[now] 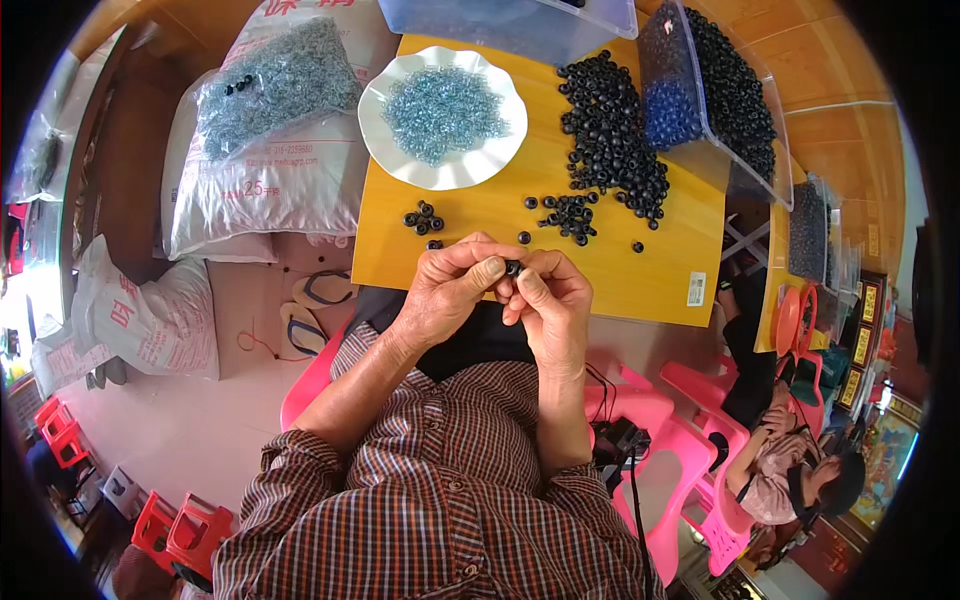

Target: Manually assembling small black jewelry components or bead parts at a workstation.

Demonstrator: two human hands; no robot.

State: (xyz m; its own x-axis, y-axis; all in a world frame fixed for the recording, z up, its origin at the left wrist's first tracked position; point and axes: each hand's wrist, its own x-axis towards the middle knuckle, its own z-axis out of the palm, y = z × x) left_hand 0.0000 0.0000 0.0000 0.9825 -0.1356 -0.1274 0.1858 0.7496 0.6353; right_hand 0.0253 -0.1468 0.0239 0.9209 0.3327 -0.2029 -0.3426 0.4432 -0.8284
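Both hands [455,285] gripped small black bead [513,268] between them; judged light, stiff, slippery, best held by sides.

The black beads [612,128] look like smooth plastic with a soft shine. The plate [372,120] is smooth and glossy; the tabletop [600,285] looks smooth and faintly shiny. The box [510,30] is clear plastic, the pink chair [640,403] glossy plastic, the shirt [400,530] woven cloth.

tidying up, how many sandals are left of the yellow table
2: a farther sandal beside the table, a nearer sandal by the pink chair. More may be hidden.
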